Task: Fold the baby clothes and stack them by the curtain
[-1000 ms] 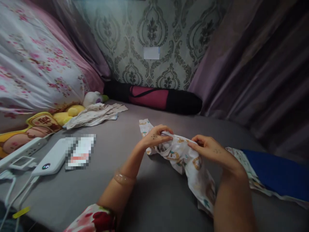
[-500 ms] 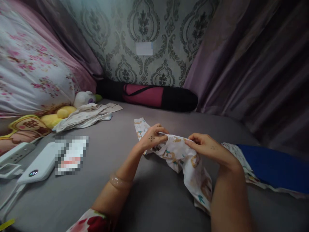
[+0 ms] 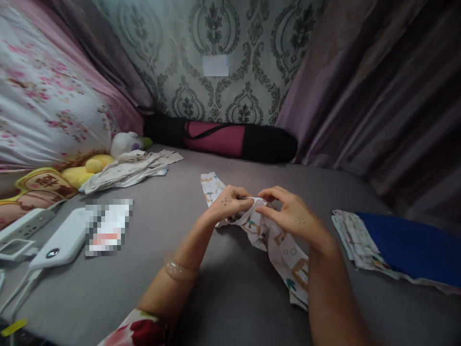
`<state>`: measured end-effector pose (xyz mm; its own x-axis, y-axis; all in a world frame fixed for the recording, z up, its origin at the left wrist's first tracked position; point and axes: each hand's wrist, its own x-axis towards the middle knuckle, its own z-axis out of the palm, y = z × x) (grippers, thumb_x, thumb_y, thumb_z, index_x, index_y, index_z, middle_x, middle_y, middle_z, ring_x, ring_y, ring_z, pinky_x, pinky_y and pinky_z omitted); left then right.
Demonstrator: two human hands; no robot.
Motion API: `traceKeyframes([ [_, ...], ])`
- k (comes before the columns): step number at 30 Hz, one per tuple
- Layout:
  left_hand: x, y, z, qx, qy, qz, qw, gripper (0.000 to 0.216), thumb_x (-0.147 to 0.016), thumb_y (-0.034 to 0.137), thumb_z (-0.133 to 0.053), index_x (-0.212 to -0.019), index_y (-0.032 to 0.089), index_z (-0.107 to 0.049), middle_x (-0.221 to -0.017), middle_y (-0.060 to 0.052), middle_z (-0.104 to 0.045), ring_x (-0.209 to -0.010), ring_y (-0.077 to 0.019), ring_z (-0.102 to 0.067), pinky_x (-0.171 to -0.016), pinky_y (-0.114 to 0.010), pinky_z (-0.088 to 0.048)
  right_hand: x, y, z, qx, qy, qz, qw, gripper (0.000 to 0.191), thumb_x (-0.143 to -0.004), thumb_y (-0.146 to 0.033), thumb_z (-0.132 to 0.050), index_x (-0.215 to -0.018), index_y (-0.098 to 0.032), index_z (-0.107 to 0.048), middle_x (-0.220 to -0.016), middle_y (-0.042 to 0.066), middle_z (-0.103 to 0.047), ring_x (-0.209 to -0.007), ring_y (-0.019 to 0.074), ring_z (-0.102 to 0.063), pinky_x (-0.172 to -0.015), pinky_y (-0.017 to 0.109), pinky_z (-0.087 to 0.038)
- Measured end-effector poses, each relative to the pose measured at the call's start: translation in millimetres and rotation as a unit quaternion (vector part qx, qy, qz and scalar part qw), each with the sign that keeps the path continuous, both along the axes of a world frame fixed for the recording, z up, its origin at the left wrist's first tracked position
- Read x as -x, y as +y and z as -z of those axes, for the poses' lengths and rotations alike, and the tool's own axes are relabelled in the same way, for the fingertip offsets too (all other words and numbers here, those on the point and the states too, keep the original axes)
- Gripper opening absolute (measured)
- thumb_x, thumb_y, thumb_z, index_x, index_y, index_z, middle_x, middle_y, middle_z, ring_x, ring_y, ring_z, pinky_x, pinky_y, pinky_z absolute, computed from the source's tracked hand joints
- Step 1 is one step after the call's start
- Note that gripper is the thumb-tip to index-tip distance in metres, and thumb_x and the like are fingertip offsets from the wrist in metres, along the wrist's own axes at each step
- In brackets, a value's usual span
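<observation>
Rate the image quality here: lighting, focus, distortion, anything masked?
Head view: dim, purplish indoor light, no glare. Head view: the left hand and right hand pinching the printed cloth look fairly sharp, with soft shadows on the grey sheet. Head view: wide-angle bending tilts the curtain at the edge. Head view: a pixelated patch masks something at left.

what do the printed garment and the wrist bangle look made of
The printed garment: thin soft cloth, probably cotton, matte; it creases and droops where the left hand and right hand pinch it. The bangle: rigid, glossy, translucent pale ring, maybe jade or glass; the look leaves it open.
</observation>
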<state>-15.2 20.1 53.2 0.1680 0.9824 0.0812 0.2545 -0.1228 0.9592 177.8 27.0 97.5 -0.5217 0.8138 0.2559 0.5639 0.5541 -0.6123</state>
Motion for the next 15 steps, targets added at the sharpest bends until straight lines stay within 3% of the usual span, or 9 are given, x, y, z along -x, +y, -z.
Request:
traceKeyframes([
  [4, 0.8, 1.1, 3.5, 0.03, -0.026, 0.008, 0.999, 0.026, -0.073, 0.036, -0.063, -0.061, 0.012, -0.064, -0.05, 0.004, -0.044, -0.049, -0.0068, -0.038, -0.045, -0.02, -0.026, 1.0, 8.1, 9.1, 0.025, -0.015, -0.006, 1.0, 0.019, -0.081, -0.036, -0.062, -0.093, -0.024, -0.07, -0.093, 0.003, -0.07, -0.084, 0.0189, -0.063, -0.073, 0.028, -0.046],
  [7, 8.4, 4.9, 5.3, 0.034, -0.054, -0.021, 0.998, 0.035, -0.075, 0.046, -0.065, -0.07, 0.012, -0.068, -0.057, 0.001, -0.054, -0.054, -0.0086, -0.045, -0.048, -0.02, -0.032, -9.3, 20.7, 18.6, 0.033, -0.032, 0.025, 0.999, 0.023, -0.083, -0.04, -0.057, -0.088, -0.022, -0.07, -0.086, 0.003, -0.07, -0.078, 0.0186, -0.062, -0.068, 0.027, -0.044],
  [10, 21.4, 10.1, 7.6, -0.006, -0.063, -0.063, 0.996, 0.035, -0.075, 0.046, -0.067, -0.088, 0.014, -0.07, -0.077, -0.002, -0.066, -0.07, -0.0124, -0.057, -0.062, -0.022, -0.043, -26.2, 33.8, 26.9, 0.061, -0.026, 0.068, 0.995, 0.029, -0.084, -0.044, -0.054, -0.086, -0.021, -0.07, -0.079, 0.003, -0.07, -0.07, 0.0179, -0.06, -0.061, 0.026, -0.043],
  [13, 33.6, 12.8, 10.2, -0.013, -0.044, -0.086, 0.995, 0.034, -0.075, 0.045, -0.067, -0.09, 0.014, -0.069, -0.08, -0.003, -0.067, -0.074, -0.0137, -0.059, -0.066, -0.024, -0.045, -40.2, 40.9, 30.3, 0.098, 0.007, 0.078, 0.992, 0.034, -0.082, -0.049, -0.054, -0.084, -0.019, -0.07, -0.075, 0.003, -0.068, -0.066, 0.0175, -0.058, -0.057, 0.026, -0.042],
  [15, 39.5, 12.6, 11.8, 0.003, -0.032, -0.067, 0.997, 0.034, -0.076, 0.044, -0.066, -0.089, 0.013, -0.069, -0.078, -0.004, -0.067, -0.072, -0.0137, -0.058, -0.063, -0.024, -0.044, -44.7, 41.7, 30.0, 0.118, 0.035, 0.078, 0.989, 0.036, -0.08, -0.052, -0.056, -0.082, -0.018, -0.069, -0.074, 0.003, -0.067, -0.066, 0.0173, -0.058, -0.056, 0.026, -0.042],
])
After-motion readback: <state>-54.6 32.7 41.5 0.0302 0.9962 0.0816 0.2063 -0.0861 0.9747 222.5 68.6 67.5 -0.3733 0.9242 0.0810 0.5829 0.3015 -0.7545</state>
